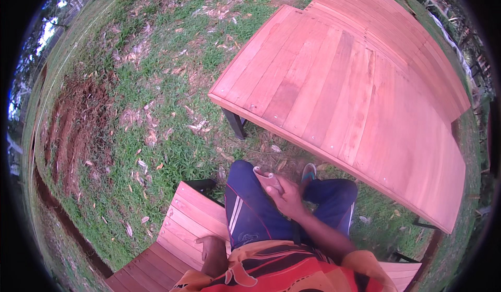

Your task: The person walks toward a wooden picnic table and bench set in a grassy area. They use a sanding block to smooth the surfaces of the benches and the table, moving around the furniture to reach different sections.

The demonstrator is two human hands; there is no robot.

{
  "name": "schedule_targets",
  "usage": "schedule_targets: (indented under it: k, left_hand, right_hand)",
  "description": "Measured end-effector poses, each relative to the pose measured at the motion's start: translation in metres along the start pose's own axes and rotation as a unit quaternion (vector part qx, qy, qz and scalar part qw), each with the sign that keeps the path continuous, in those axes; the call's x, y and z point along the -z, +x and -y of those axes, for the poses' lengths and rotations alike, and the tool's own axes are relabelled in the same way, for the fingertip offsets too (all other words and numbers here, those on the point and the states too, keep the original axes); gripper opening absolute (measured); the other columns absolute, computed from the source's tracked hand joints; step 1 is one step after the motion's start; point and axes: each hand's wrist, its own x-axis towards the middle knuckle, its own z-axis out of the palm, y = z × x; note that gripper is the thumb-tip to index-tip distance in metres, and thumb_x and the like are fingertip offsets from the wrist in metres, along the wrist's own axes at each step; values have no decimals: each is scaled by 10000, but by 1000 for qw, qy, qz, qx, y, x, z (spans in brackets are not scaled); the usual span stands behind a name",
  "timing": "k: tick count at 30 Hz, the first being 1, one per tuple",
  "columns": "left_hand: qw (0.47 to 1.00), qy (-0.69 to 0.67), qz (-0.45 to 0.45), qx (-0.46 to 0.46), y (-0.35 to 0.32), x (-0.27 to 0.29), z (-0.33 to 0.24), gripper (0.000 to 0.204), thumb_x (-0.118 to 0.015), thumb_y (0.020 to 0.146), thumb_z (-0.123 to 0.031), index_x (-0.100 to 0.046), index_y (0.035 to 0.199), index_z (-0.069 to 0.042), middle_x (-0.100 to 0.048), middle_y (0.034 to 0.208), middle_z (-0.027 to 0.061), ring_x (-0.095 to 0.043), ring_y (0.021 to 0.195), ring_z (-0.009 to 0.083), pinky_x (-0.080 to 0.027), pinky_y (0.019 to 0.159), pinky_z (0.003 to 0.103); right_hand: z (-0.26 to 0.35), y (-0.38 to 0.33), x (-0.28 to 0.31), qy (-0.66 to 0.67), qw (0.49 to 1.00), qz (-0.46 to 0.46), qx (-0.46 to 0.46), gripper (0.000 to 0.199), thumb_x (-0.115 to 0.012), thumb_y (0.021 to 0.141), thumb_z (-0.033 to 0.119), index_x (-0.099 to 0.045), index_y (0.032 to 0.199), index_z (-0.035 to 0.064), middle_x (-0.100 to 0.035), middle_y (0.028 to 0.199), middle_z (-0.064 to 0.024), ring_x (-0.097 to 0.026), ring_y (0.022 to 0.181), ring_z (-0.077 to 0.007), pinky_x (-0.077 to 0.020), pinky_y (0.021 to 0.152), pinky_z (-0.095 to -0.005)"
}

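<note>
The right hand (286,195) grips a small pinkish object (267,180) on the knee; the left hand (211,250) rests on the wooden bench (182,224), its grip hidden.

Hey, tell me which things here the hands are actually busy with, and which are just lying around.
In hand:
- small pale object, held by the right hand on the knee; too small to identify
- wooden bench, where the left hand rests

Lying about:
- wooden table, bare
- dry leaves on the grass
- patch of red soil
</note>
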Motion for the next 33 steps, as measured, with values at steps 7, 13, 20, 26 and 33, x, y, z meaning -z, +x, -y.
schedule_targets:
  k: [7, 13, 20, 26, 33]
  left_hand:
    - [827, -162, 251, -477, -38, 45, 11, 824, -502, 1057, -559, -343, 1571, 64, -349, 1632, 269, -355, 1513, 390, -312, 1225, 506]
    - [306, -267, 714, -571, -191, 161, -50, 623, -657, 1037, -397, -535, 1472, 32, -606, 1445, 180, -543, 1372, 237, -382, 1188, 399]
    - [341, -314, 794, -393, -243, 151, -70, 226, -743, 994, -194, -655, 1145, -52, -706, 965, -2, -634, 864, 66, -520, 798, 266]
    - [451, -558, 531, -450, -242, 129, -169, 127, -702, 1002, -145, -613, 1039, -62, -689, 963, 16, -649, 844, 97, -543, 776, 278]
    - [361, -332, 192, -850, -314, 165, -231, 356, -629, 1009, -116, -599, 1331, 34, -667, 1343, 273, -675, 1222, 335, -497, 1098, 460]
  right_hand:
    - [-62, -102, 45, 54, 985, -151, -60, 475, -510, 1110, 334, -600, 1330, -78, -709, 970, -167, -656, 938, -172, -523, 846, -366]
    - [-49, -67, 55, 223, 973, 34, -39, 479, -505, 1114, 359, -607, 1356, -42, -705, 1051, -103, -640, 990, -157, -511, 907, -341]
    - [24, -3, 65, 49, 996, 79, -1, 488, -657, 1028, 296, -572, 1425, 25, -738, 1160, -133, -707, 1067, -224, -541, 934, -367]
    - [-18, 118, 140, -466, 876, -29, 122, 725, -576, 1024, 490, -421, 1567, 35, -422, 1621, -200, -312, 1557, -332, -185, 1287, -508]
    - [-27, 148, 138, -518, 855, -30, 18, 813, -497, 1018, 611, -364, 1613, 73, -279, 1701, -201, -206, 1600, -340, -98, 1306, -529]
